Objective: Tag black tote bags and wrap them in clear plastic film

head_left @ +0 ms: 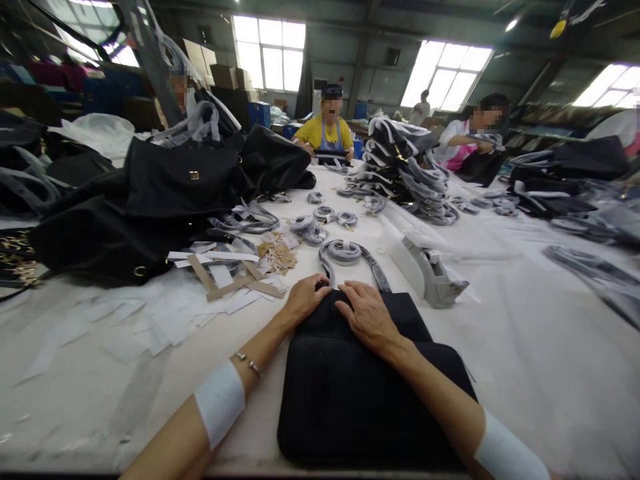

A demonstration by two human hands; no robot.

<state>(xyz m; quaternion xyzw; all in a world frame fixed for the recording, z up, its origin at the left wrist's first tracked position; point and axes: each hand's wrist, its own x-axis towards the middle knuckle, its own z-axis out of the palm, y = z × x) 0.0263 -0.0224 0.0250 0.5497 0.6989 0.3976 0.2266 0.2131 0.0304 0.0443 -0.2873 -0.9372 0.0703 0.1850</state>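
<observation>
A black bag (pixel 365 407) lies flat on the table in front of me, its wrapped handle (pixel 376 267) stretching away from me past its far edge. My left hand (pixel 306 298) is closed at the bag's far left corner, fingers curled on a dark bit of its edge. Spread flat on the upper part of the bag is my right hand (pixel 367 315), fingers extended and holding nothing. A coiled, plastic-wrapped strap (pixel 344 251) rests just beyond, inside the curve of the handle.
Left of me are paper strips (pixel 235 283), tags (pixel 277 253) and a heap of black bags (pixel 185 180). A grey tape dispenser (pixel 430 270) stands to the right. Further off are stacked bags (pixel 400 160), more coiled straps (pixel 324 214) and a co-worker in yellow (pixel 316 137).
</observation>
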